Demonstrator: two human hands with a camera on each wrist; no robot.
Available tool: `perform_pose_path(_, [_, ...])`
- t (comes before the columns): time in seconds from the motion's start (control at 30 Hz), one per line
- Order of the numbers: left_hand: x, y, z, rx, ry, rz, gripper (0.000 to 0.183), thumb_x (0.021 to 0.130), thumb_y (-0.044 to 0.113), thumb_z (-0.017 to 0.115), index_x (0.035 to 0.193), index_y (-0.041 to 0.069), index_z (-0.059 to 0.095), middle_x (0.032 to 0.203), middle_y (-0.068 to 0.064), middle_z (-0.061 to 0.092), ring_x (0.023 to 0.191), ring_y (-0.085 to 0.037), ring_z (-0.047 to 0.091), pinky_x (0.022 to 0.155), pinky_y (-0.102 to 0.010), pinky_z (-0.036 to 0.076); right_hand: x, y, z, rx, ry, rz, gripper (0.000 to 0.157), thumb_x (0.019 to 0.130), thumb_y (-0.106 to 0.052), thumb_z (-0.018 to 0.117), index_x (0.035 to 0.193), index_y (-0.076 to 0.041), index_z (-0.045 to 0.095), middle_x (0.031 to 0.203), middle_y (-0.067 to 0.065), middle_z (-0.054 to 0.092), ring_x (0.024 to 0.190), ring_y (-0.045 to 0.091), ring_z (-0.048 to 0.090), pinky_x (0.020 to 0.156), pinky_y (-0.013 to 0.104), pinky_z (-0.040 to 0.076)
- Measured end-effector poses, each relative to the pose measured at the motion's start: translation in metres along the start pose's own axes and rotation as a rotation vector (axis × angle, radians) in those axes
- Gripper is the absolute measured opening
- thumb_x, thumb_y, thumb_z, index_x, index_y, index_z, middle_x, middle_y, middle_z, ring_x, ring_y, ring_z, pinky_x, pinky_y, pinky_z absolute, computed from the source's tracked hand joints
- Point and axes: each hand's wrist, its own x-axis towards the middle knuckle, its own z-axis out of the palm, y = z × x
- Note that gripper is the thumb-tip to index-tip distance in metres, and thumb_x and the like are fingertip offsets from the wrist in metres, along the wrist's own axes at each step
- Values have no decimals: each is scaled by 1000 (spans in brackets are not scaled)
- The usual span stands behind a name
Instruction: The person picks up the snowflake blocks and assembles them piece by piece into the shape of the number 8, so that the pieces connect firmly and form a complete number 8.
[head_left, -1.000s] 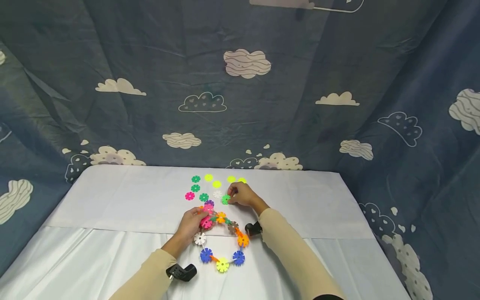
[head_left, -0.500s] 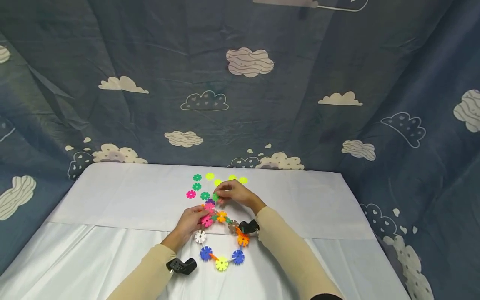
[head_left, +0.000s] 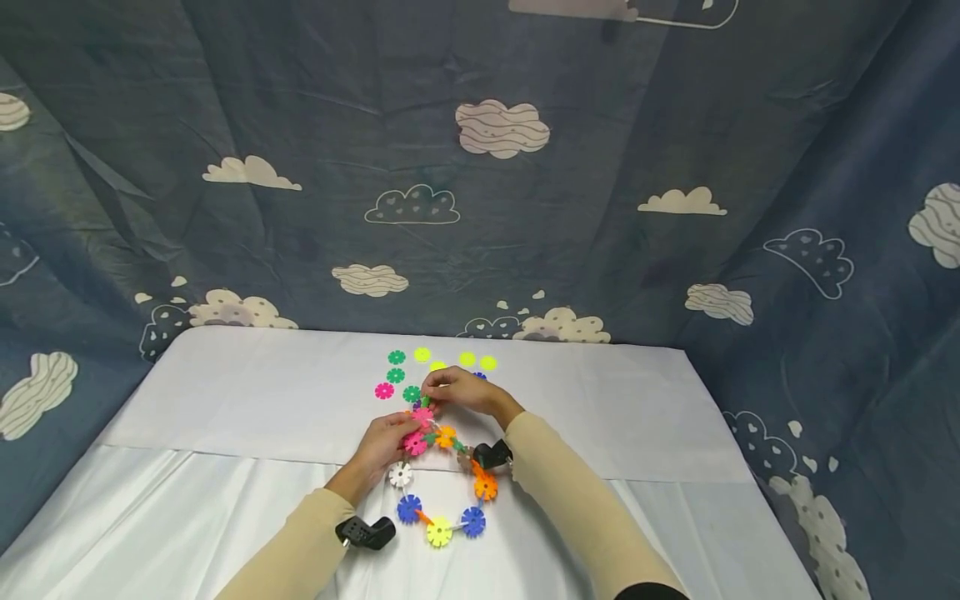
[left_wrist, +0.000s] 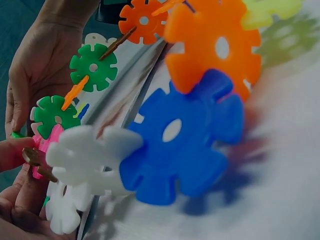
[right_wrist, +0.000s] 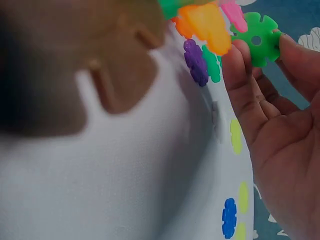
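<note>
A ring of interlocking plastic snowflake discs in several colours lies on the white cloth, its yellow disc (head_left: 438,533) nearest the body. At the ring's far left side, my left hand (head_left: 378,448) pinches a pink disc (head_left: 415,443). Just beyond it, my right hand (head_left: 463,390) holds a bright green disc (right_wrist: 266,50) between thumb and fingers. In the right wrist view that green disc's edge meets another pink disc (right_wrist: 235,15) of the ring. White (left_wrist: 82,150) and blue discs (left_wrist: 170,165) of the ring fill the front of the left wrist view.
Loose discs lie behind the hands: dark green (head_left: 396,376), pink (head_left: 384,391), several yellow (head_left: 467,359), and a blue one (right_wrist: 229,218) by the right hand. A purple disc (right_wrist: 195,62) sits near the ring. A dark cloud-print curtain (head_left: 525,250) stands behind the table.
My right hand has brought the bright green disc leftward and nearer to the pink discs, and the disc has turned edge-on. My left hand keeps its hold in nearly the same place.
</note>
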Motion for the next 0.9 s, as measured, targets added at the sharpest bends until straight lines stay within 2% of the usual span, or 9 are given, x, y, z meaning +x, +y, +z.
perform_pose_path(0.17, [1, 0, 2, -9, 7, 4, 22, 96, 9, 57, 111, -6, 60, 85, -3, 70, 67, -8, 61, 56, -20, 52, 0, -1, 1, -20, 8, -3, 20, 99, -6, 51, 105, 12, 58, 86, 5, 57, 74, 14, 57, 78, 28, 55])
perform_pose_path(0.33, [-1, -1, 3, 15, 6, 26, 20, 96, 12, 58, 107, -4, 61, 84, -3, 71, 67, -9, 62, 55, -20, 51, 0, 0, 2, -61, 84, 16, 24, 95, -9, 60, 110, 9, 63, 91, 5, 66, 77, 11, 59, 78, 28, 55])
perform_pose_path(0.53, [-1, -1, 5, 34, 18, 47, 21, 96, 12, 59, 108, -5, 60, 78, 0, 67, 62, -6, 56, 51, -18, 47, -2, 1, 1, -58, 163, 23, 21, 90, -7, 67, 106, 7, 70, 100, 13, 72, 80, 10, 64, 78, 29, 57])
perform_pose_path(0.77, [-1, -4, 8, 46, 48, 76, 12, 94, 6, 59, 99, -5, 60, 70, 2, 66, 55, -5, 53, 46, -18, 44, -5, -2, 4, -110, 152, -6, 19, 87, -6, 71, 100, 7, 72, 97, 15, 73, 77, 8, 64, 72, 23, 55])
perform_pose_path(0.9, [0, -5, 8, 46, 52, 86, 11, 94, 5, 60, 97, -5, 60, 71, 0, 68, 57, -5, 56, 47, -18, 46, -5, -3, 4, -147, 129, -27, 18, 86, -6, 71, 100, 7, 72, 95, 14, 73, 77, 8, 64, 72, 23, 55])
